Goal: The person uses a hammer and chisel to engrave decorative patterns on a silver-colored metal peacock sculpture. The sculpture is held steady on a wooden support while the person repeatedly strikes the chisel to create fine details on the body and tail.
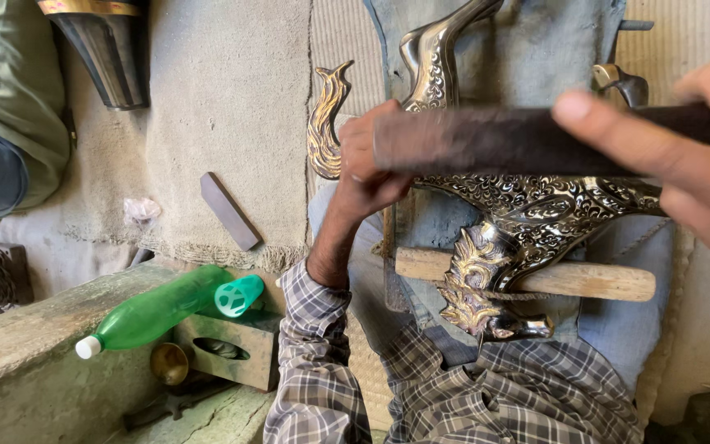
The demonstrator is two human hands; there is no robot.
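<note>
Ornate metal figure (527, 210), dark with silver and gold scrollwork, lies across the person's lap on blue-grey cloth (552, 49); its long axis runs roughly from the lower centre of the head view up to the top edge, where a slender polished neck points upward, while a wing-like section spreads toward the right. A round wooden bar (593, 281) passes crosswise beneath the figure, bound to it with cord. A separate flame-shaped metal piece (326, 123) lies just beside the figure on its left, on ribbed matting. Open matting (223, 107) extends to the left, occupied only by a flat grey sharpening stone (229, 210) lying on a diagonal; the figure's right side is crowded by the hand and tool. A dark, rough-surfaced cylindrical tool (495, 140) lies horizontally above the figure. The left hand (367, 160) has its grip clamped on the figure's left portion, next to the tool's left end. The right hand (684, 156) has its grip clamped on the tool's right portion, thumb lying along the shaft. A green plastic bottle (158, 311) rests tilted on a stone ledge (26, 345) at lower left, beside a small brass bowl (169, 363).
</note>
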